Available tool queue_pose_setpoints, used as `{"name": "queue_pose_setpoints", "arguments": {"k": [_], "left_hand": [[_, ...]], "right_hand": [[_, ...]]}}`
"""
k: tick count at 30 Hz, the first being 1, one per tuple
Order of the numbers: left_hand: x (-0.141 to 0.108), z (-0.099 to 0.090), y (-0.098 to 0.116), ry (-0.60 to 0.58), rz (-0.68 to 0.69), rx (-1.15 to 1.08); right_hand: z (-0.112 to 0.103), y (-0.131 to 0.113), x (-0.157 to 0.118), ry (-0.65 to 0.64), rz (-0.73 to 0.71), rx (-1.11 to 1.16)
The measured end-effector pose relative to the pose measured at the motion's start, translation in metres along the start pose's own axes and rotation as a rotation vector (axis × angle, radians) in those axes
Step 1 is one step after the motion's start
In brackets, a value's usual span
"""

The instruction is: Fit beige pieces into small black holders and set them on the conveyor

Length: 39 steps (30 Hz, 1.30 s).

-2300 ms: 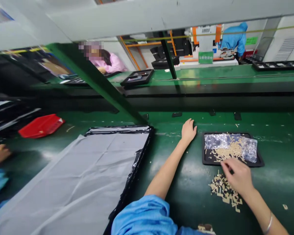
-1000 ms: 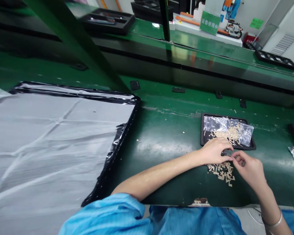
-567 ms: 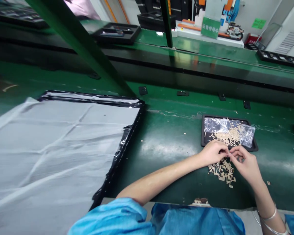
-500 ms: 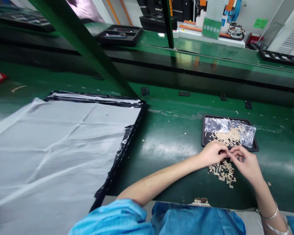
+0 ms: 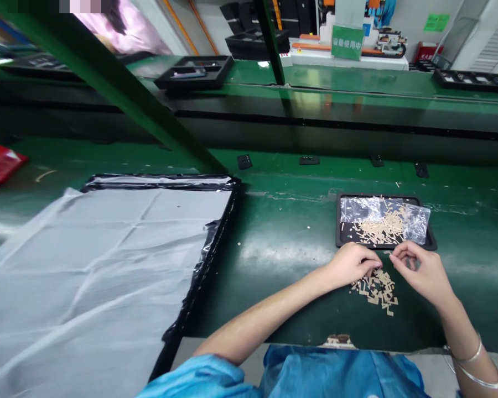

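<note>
My left hand (image 5: 354, 264) is closed at the upper left edge of a pile of small beige pieces (image 5: 375, 290) on the green table; what its fingertips hold, if anything, is too small to make out. Just right of it, my right hand (image 5: 422, 271) has thumb and index finger pinched together near a small pale bit, and I cannot make out whether they hold it. Beyond both hands lies a black tray (image 5: 432, 242) with many thin beige pieces (image 5: 384, 228) and a clear plastic bag (image 5: 417, 224).
A large sheet-covered panel with black edges (image 5: 108, 265) lies on the left. Several small black parts, one (image 5: 244, 161) near the green post, line the table's back. A red packet (image 5: 0, 163) is at far left. A person in pink (image 5: 128, 27) is across the bench.
My hands, which were touching at the fingertips, have moved apart, the left one to the left and the right one slightly to the right. The view has shifted a little.
</note>
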<state>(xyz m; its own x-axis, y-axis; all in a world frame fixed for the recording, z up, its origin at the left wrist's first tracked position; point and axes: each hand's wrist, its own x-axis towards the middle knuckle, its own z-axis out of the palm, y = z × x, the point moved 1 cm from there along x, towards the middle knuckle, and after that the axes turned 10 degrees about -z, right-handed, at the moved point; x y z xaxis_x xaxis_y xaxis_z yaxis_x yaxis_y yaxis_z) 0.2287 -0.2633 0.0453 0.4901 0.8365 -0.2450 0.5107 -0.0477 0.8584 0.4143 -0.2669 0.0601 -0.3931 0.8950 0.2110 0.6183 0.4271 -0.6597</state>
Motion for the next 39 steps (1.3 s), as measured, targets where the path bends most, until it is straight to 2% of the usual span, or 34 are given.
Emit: {"name": "queue_pose_setpoints", "arguments": {"k": [3,6,11,13,16,19,21,24,26,29,33,39], "left_hand": [[-0.004,-0.002,0.002,-0.093,-0.032,0.234],[-0.005,-0.001,0.006,-0.133,0.046,0.382],[0.002,-0.007,0.007,-0.181,0.099,0.322],[0.003,-0.012,0.007,-0.196,0.160,0.288],[0.000,-0.020,0.011,-0.248,0.303,0.368],[0.000,-0.024,0.014,-0.280,0.318,0.412],[0.006,-0.027,0.012,-0.188,0.251,0.299],[0.022,-0.030,0.005,0.140,0.121,0.039],[0.033,-0.029,-0.002,0.246,0.090,-0.082],[0.041,-0.026,-0.007,0.203,0.139,-0.146],[0.041,-0.025,-0.010,0.157,0.163,-0.134],[0.037,-0.026,-0.010,0.179,0.186,-0.191]], "right_hand": [[-0.003,0.003,0.011,0.037,0.042,0.056],[-0.002,0.004,0.024,0.008,0.046,0.095],[0.008,0.005,0.041,0.013,0.036,0.096],[0.012,0.008,0.043,0.030,0.030,0.108],[0.016,0.014,0.042,0.077,0.047,0.137],[0.015,0.018,0.039,0.142,0.078,0.145],[0.014,0.019,0.038,0.177,0.092,0.157],[0.013,0.019,0.038,0.173,0.097,0.236],[0.014,0.019,0.038,0.139,0.093,0.284],[0.015,0.019,0.038,0.096,0.084,0.299],[0.017,0.021,0.038,0.100,0.077,0.308],[0.022,0.018,0.035,0.250,0.073,0.180]]}}
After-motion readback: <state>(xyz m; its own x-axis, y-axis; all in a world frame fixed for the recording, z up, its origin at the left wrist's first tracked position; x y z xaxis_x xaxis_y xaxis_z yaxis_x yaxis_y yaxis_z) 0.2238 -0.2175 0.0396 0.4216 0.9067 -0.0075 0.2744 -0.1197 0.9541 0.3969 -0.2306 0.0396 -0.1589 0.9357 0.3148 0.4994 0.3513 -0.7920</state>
